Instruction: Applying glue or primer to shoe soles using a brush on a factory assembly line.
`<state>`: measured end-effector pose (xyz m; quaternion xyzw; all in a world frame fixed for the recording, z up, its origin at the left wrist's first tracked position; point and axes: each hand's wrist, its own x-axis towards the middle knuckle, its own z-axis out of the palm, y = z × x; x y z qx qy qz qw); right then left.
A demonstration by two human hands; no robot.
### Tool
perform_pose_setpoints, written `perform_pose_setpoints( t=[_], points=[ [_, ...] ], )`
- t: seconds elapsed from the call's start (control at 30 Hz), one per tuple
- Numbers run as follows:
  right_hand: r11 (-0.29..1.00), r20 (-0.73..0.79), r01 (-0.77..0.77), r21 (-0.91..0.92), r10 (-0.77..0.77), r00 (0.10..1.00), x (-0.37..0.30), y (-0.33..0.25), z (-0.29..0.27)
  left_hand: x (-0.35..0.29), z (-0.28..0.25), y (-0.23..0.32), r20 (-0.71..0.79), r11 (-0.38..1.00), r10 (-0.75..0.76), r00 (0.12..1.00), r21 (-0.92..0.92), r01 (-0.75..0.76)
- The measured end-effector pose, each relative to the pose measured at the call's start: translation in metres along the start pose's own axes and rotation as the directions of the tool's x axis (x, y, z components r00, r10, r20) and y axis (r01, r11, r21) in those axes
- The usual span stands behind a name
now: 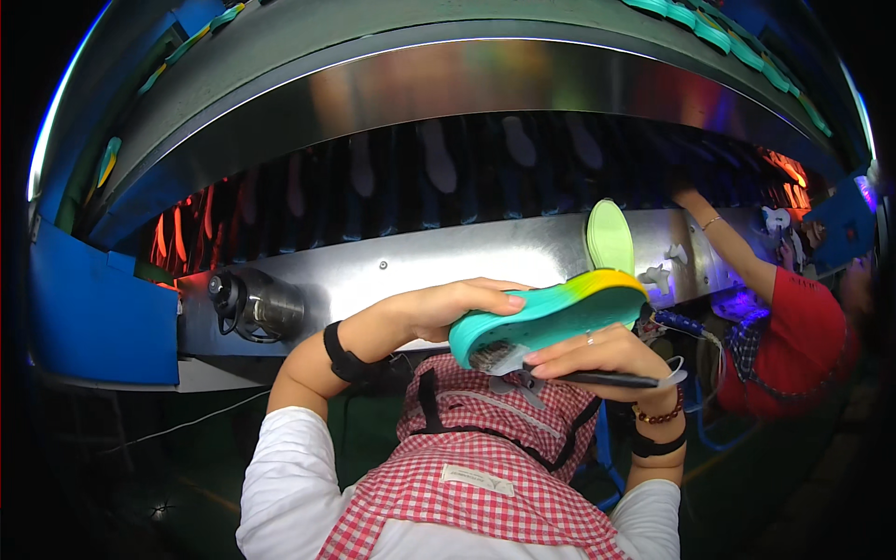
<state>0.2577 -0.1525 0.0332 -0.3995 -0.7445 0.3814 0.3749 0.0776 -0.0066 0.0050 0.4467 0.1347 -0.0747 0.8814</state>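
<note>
Hands met over a teal foam insole fading to yellow at the toe point(551, 313), held at chest height above a red-and-white checked apron point(485, 467). The left hand point(448, 308) gripped its heel end, fingers curled over the edge. The right hand point(597, 355) was closed on a thin black-handled brush point(597, 378), whose bristles touched the underside near the heel. A pale green insole point(609, 235) stood upright just behind, against a curved steel conveyor housing point(467, 252) where more pale insoles lay on a dark belt beside glowing orange heaters. Judged from this, a loose hold could let the insole twist, smearing the brush beyond its patch. A small white label sat on the apron bib; a blue panel point(103, 317) stood at left. A co-worker's arm in a red sleeve point(784, 327) reached toward the belt at right
</note>
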Motion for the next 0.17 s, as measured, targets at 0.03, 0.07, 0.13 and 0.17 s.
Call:
perform_pose_setpoints(
  t=[0.03,0.07,0.13,0.17],
  points=[
    [1.0,-0.004,-0.007,-0.004,0.007,1.0,-0.002,-0.004,-0.002,0.0,-0.001,0.0,0.009,1.0,-0.002,1.0,-0.001,0.002],
    [0.996,0.042,-0.016,-0.091,0.02,0.999,-0.003,-0.009,-0.004,-0.005,-0.006,-0.002,-0.03,0.997,-0.072,0.997,0.001,0.072],
    [0.987,0.1,-0.06,-0.152,0.075,0.992,-0.009,-0.02,-0.013,-0.01,-0.016,-0.007,-0.091,0.987,-0.15,0.984,-0.07,0.144],
    [0.998,-0.034,-0.009,-0.063,0.007,0.999,-0.01,-0.02,-0.01,-0.01,-0.015,-0.007,-0.092,0.987,-0.151,0.984,-0.07,0.145]
  ],
)
